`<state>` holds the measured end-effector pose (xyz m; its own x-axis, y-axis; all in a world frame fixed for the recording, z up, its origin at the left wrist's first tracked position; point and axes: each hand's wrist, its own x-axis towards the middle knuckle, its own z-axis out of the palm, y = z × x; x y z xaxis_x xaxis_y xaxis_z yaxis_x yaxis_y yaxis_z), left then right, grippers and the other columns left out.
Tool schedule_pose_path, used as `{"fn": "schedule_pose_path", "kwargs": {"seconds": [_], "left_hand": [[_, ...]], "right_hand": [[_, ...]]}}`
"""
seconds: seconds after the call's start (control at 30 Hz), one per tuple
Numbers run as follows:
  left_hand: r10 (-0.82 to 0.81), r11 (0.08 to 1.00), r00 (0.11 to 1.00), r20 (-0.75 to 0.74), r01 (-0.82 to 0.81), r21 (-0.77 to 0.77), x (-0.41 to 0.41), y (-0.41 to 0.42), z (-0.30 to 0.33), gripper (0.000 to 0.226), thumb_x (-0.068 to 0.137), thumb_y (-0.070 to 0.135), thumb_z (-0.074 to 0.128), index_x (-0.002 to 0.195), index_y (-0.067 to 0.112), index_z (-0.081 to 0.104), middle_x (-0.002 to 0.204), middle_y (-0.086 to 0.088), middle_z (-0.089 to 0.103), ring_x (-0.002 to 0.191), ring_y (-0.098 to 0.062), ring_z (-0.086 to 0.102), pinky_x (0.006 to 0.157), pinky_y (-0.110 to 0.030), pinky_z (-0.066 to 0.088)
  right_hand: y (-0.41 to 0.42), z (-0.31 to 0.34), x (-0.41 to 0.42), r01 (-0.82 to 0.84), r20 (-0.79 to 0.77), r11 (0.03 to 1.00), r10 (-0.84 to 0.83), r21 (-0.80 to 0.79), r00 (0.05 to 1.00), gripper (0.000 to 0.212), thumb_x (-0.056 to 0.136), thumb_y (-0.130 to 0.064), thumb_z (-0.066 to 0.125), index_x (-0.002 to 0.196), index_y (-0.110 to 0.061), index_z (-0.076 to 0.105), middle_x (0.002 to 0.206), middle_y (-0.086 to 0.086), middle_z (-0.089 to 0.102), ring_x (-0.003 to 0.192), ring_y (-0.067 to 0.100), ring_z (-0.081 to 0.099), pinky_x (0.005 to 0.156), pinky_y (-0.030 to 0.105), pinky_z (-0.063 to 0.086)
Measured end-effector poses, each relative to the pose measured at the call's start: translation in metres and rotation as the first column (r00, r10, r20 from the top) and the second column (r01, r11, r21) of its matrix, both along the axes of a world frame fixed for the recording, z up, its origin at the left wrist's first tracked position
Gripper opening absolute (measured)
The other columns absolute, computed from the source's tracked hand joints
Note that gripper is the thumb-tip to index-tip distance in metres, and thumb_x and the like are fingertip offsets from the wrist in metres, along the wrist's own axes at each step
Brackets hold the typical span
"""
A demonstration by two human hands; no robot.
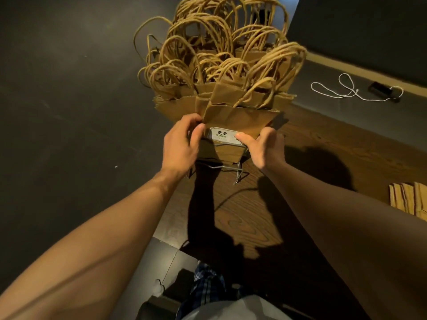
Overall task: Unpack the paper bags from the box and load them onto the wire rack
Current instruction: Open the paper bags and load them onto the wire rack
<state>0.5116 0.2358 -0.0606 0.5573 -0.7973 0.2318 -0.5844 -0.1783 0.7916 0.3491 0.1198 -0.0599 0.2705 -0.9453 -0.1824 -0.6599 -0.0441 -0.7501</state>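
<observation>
Several brown paper bags (pixel 231 112) with twisted paper handles stand packed upright in a wire rack (pixel 231 168) on the floor ahead of me. A price tag reading 9.9 (pixel 223 135) sits on the rack's front. My left hand (pixel 181 144) grips the left edge of the front bags, thumb beside the tag. My right hand (pixel 261 146) holds the right side, thumb pressed on the tag's right corner. The box is not in view.
A stack of flat paper bags (pixel 409 199) lies on the wooden floor at the right edge. A white string (pixel 346 91) and a small dark object (pixel 381 88) lie by the back wall. Dark floor stretches to the left. My legs and shoes show below.
</observation>
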Motion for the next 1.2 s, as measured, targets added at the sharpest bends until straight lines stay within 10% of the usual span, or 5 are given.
{"fn": "schedule_pose_path", "kwargs": {"seconds": [0.37,0.67,0.93,1.07,1.2], "left_hand": [[-0.305,0.937,0.934,0.186,0.259,0.235,0.039,0.006,0.003,0.024,0.099,0.026,0.053,0.113,0.013,0.068,0.1,-0.005,0.07,0.093,-0.025,0.065,0.081,-0.029,0.046],[-0.175,0.975,0.971,0.165,0.148,0.163,0.049,0.004,-0.006,0.016,0.1,0.019,0.057,0.097,0.01,0.07,0.085,0.003,0.065,0.079,-0.015,0.059,0.071,-0.02,0.037],[-0.031,0.84,0.993,0.112,-0.035,0.542,0.059,0.008,-0.027,0.022,0.101,0.028,0.05,0.092,0.011,0.062,0.098,-0.019,0.068,0.096,-0.042,0.062,0.074,-0.037,0.042],[-0.036,0.885,0.996,0.085,-0.008,0.465,0.049,0.004,-0.02,0.033,0.103,0.039,0.043,0.092,0.012,0.059,0.095,-0.017,0.068,0.094,-0.04,0.061,0.078,-0.041,0.046],[-0.02,0.927,0.993,0.12,-0.026,0.373,0.043,0.004,-0.017,0.033,0.103,0.041,0.044,0.091,0.014,0.057,0.088,-0.013,0.067,0.089,-0.038,0.062,0.074,-0.041,0.045]], "right_hand": [[-0.001,-0.013,0.012,0.032,-0.215,0.999,-0.032,-0.005,0.976,0.068,0.079,-0.058,0.07,0.128,-0.013,0.054,0.126,0.004,0.061,0.112,0.025,0.059,0.084,0.031,0.042],[-0.005,-0.025,0.0,0.094,0.042,0.993,-0.097,0.074,0.994,0.019,0.083,-0.038,0.072,0.077,-0.022,0.064,0.08,0.002,0.069,0.073,0.019,0.067,0.068,0.037,0.057],[0.003,-0.018,-0.008,-0.05,-0.095,0.995,0.058,0.082,0.994,0.023,0.096,-0.043,0.056,0.1,-0.02,0.06,0.089,0.0,0.063,0.071,0.013,0.058,0.061,0.025,0.046],[0.005,-0.012,-0.007,-0.068,0.029,0.98,0.064,0.185,0.998,0.035,0.096,-0.046,0.054,0.093,-0.012,0.064,0.092,0.003,0.067,0.083,0.019,0.064,0.078,0.035,0.05],[0.008,-0.01,-0.005,-0.092,-0.057,0.988,0.1,0.128,0.993,0.041,0.095,-0.044,0.056,0.074,-0.01,0.058,0.067,-0.002,0.057,0.061,0.009,0.055,0.051,0.021,0.035]]}}
